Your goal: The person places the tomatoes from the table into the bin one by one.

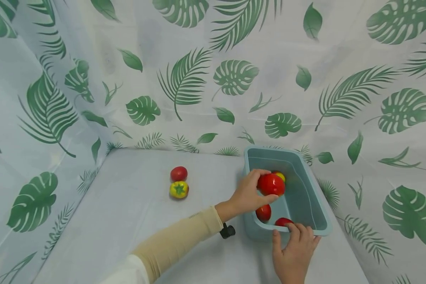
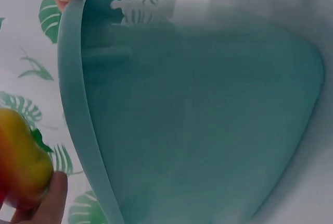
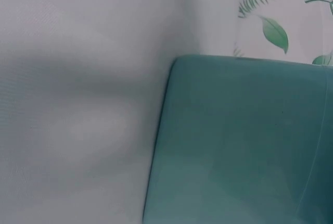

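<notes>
The left hand point(image 1: 246, 193) grips a tomato point(image 1: 271, 184) over the tub point(image 1: 323, 221); the right hand point(image 1: 294, 248) seems to hold its rim. Two tomatoes point(image 1: 179, 182) wait outside.

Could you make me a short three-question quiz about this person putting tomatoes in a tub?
1. True or false: the left hand holds a round red tomato over the teal plastic tub.
2. How many tomatoes lie on the pale tablecloth outside the tub?
3. The right hand rests on the tub's: A near rim, B far rim, C underside?

Key: 1 true; 2 two, the small red tomato and yellow-green tomato; 3 A.
</notes>
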`<state>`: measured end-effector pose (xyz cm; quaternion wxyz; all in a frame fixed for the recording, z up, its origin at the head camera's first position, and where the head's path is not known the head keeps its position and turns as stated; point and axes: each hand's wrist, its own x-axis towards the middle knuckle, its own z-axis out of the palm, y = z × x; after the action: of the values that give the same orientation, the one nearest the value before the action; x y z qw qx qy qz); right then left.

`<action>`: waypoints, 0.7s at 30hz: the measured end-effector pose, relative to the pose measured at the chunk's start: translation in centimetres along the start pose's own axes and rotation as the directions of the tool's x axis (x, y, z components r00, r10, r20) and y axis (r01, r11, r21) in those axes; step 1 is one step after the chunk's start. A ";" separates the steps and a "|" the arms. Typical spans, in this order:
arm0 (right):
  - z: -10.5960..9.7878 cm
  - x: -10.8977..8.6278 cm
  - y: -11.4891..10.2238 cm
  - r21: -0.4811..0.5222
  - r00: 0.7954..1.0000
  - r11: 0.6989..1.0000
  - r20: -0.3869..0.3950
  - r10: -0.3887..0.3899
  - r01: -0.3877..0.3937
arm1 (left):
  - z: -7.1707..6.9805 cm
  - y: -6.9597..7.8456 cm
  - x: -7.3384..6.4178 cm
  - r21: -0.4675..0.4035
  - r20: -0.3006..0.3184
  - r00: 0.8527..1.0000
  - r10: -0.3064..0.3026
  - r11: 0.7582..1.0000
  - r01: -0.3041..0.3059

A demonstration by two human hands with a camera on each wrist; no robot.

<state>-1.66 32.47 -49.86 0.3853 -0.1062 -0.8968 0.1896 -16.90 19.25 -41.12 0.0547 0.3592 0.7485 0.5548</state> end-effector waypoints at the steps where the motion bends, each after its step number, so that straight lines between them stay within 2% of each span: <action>1: 0.0 0.0 0.0 -0.003 1.000 1.000 0.001 -0.001 0.001 | 0.2 0.1 0.0 -0.008 0.011 1.000 -0.003 1.000 0.003; 5: 0.2 0.0 0.1 0.005 1.000 1.000 0.001 -0.010 0.010 | 0.7 0.5 -0.1 0.001 0.090 0.996 -0.020 1.000 0.020; 8: 0.2 0.1 0.2 0.015 1.000 1.000 0.000 -0.013 0.013 | 0.9 0.7 -0.1 0.052 0.160 0.987 -0.023 0.999 0.015; 11: 0.3 0.2 0.2 0.027 1.000 0.999 -0.010 -0.022 0.023 | 1.0 0.6 -0.1 0.105 0.205 0.978 -0.023 0.994 0.002; 16: 0.3 0.3 0.3 0.041 0.999 0.998 -0.029 -0.039 0.040 | 1.2 0.2 -0.3 0.160 0.239 0.970 -0.035 0.987 -0.004; 21: 0.4 0.3 0.4 0.045 0.998 0.998 -0.038 -0.042 0.044 | 0.9 0.0 -0.6 0.141 0.240 0.970 -0.028 0.990 -0.007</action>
<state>-2.10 32.81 -50.07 0.4083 -0.0816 -0.8870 0.1995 -16.10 19.59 -41.64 0.1225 0.4229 0.7756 0.4523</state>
